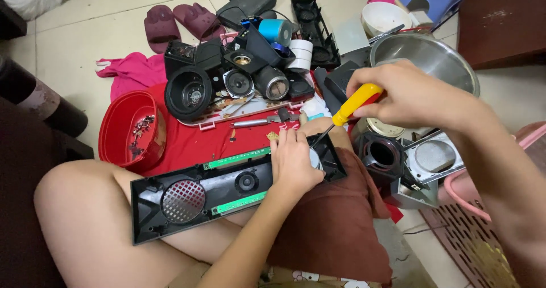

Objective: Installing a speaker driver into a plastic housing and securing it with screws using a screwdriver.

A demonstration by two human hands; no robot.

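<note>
A long black speaker panel (196,200) with green circuit strips and a round mesh grille lies across my lap. My left hand (293,163) presses down on its right part, over a round silver speaker driver. My right hand (406,97) grips a screwdriver with a yellow and red handle (355,103); its thin shaft slants down to the panel just beside my left fingers.
A red tub (116,131) with small screws sits at left on a red cloth. Black speaker parts and drivers (227,77) are piled behind. A steel bowl (432,57), a white bowl (384,16), grey housings (421,163), a pink basket (472,202) and maroon slippers (179,23) surround me.
</note>
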